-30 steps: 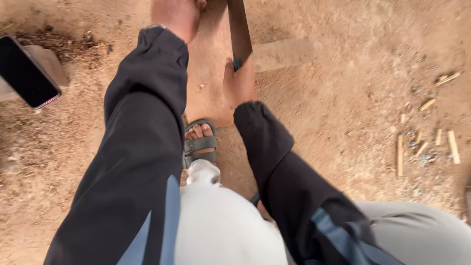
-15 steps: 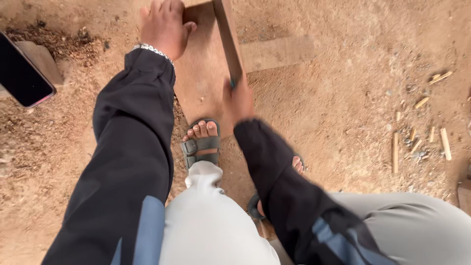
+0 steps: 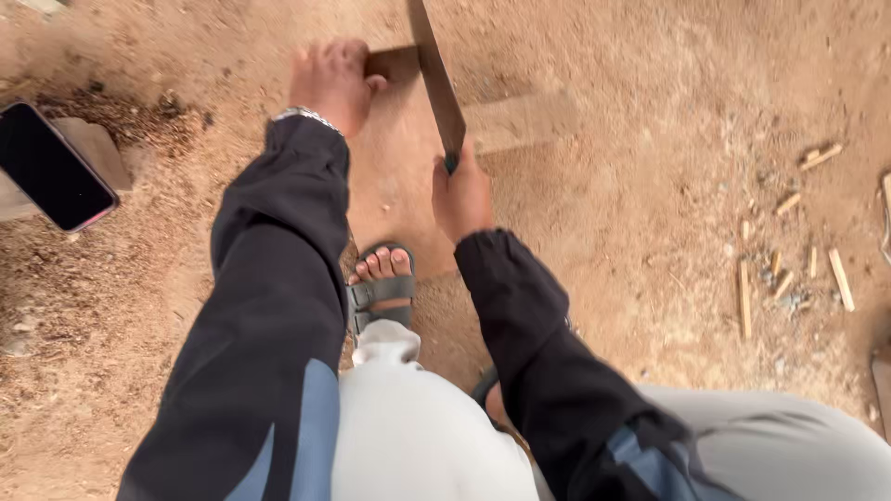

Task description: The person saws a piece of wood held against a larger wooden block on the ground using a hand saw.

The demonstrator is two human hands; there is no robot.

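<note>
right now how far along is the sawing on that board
Done: sawdust and offcuts lie on the ground, so some cutting has happened. In hand: the right hand grips the saw, its blade over the board near the far end, while the left hand and a sandalled foot pin it. Left: the board looks whole; how deep the cut runs can't be seen.

Probably an outdoor woodworking yard: sawdust-strewn dirt ground (image 3: 650, 232), scattered wood offcuts (image 3: 789, 269)
</note>
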